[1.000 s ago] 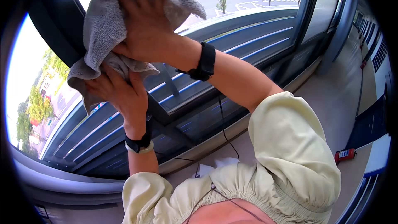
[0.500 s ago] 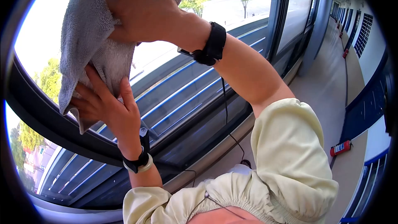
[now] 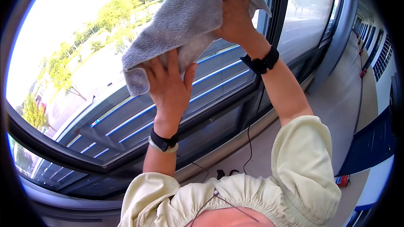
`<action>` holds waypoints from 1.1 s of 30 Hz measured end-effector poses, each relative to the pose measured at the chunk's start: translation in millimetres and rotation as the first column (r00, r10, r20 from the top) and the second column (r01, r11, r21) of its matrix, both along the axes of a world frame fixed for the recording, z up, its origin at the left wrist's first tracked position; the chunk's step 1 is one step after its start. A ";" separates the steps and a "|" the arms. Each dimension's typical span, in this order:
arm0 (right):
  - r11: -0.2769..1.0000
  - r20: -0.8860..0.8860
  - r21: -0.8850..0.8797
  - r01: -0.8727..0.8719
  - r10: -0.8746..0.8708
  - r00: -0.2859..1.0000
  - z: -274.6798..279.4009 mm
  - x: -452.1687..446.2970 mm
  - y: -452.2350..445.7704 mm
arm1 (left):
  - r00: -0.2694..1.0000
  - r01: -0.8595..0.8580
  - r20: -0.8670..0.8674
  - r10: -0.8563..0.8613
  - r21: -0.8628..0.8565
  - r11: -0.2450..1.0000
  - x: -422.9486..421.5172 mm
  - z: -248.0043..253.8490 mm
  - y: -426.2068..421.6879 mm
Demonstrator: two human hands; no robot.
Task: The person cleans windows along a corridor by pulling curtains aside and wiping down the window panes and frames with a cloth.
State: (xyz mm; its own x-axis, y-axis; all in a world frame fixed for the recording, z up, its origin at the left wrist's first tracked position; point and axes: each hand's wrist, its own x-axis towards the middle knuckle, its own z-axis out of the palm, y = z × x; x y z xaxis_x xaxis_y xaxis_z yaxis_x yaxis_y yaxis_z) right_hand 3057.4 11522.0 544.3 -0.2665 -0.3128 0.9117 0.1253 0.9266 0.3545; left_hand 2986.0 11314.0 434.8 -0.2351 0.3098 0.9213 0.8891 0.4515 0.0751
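On my feed, left hand [image 3: 170,88] and right hand [image 3: 239,19] both touch the grey cloth [image 3: 181,17] before the window [image 3: 97,80] (fingertips covered). I can't tell whether either grips.

At 12 o'clock, the top edge cropped the grey cloth [image 3: 181,21], which hid the left hand [image 3: 169,86] and right hand [image 3: 237,19] fingertips. Toward 4 o'clock, the fire extinguisher's [image 3: 344,180] markings were illegible.
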 end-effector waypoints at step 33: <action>0.880 0.297 -0.125 -0.458 0.474 0.829 -212.7 -128.4 -332.7 | 0.856 -0.514 0.093 0.508 0.262 0.817 -134.5 -132.8 -298.1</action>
